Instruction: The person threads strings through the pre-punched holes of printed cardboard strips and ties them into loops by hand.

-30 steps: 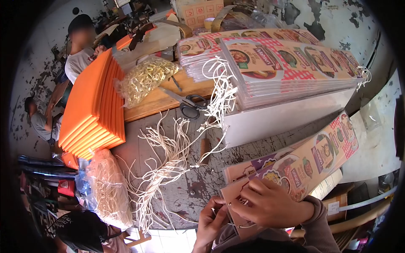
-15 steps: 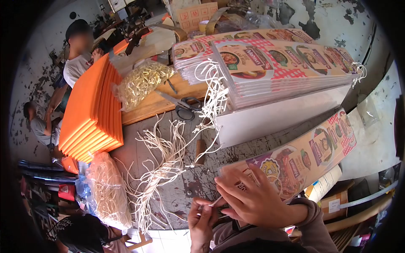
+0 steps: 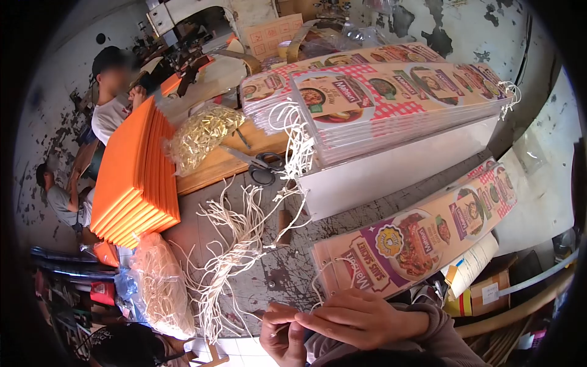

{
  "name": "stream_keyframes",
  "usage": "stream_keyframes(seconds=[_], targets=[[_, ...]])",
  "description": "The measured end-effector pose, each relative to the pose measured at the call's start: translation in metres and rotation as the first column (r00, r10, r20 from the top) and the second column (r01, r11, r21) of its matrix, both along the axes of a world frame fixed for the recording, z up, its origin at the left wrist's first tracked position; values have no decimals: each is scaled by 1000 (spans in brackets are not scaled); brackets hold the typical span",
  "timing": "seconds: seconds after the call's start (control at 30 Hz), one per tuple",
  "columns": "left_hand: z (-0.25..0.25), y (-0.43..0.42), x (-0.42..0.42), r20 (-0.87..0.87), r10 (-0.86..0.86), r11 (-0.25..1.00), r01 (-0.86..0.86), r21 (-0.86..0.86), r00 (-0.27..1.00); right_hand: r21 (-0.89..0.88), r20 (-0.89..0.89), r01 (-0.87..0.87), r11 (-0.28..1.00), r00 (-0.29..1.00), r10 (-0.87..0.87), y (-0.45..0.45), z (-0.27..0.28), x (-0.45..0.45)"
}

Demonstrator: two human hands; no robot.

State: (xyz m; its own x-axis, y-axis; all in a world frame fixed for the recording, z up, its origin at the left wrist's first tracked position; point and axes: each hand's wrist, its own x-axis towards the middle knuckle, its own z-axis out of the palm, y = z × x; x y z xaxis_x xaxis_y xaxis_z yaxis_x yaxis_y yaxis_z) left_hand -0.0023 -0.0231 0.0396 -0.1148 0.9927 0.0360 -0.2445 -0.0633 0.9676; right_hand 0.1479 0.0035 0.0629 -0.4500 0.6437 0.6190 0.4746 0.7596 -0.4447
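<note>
A long printed banner (image 3: 400, 244) lies in a flat stack at the table's near edge. From its left corner a thin white cord (image 3: 317, 286) loops down to my hands. My left hand (image 3: 282, 333) is closed in a pinch on the cord, a short end of which shows by the fingers. My right hand (image 3: 361, 318) meets it, fingers closed at the same cord, just below the banner's lower edge. The exact grip of the right fingertips is partly hidden. Left of the banner lies a loose bundle of white cords (image 3: 235, 244).
Behind stands a thick stack of banners (image 3: 391, 104) with corded ends. Scissors (image 3: 262, 168), a wooden handle (image 3: 284, 226), a bag of gold metal pieces (image 3: 205, 134), orange folded pieces (image 3: 134, 183) and a bag of cords (image 3: 160, 281) surround the bundle. Other people are at the left.
My right hand has come down off the banner's corner to join my left hand at the cord. Both hands are lower, and the banner's left end is uncovered. The view has shifted slightly.
</note>
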Motion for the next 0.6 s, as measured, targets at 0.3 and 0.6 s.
stream_keyframes(seconds=[0.3, 0.6], targets=[[-29, 10, 14, 165, 32, 889, -104, 445, 986, 88, -237, 102, 991, 968, -79, -7, 6, -13], [-23, 4, 6, -93, -150, 795, 176, 581, 984, 190, -275, -45, 981, 957, 97, -8, 7, -10]])
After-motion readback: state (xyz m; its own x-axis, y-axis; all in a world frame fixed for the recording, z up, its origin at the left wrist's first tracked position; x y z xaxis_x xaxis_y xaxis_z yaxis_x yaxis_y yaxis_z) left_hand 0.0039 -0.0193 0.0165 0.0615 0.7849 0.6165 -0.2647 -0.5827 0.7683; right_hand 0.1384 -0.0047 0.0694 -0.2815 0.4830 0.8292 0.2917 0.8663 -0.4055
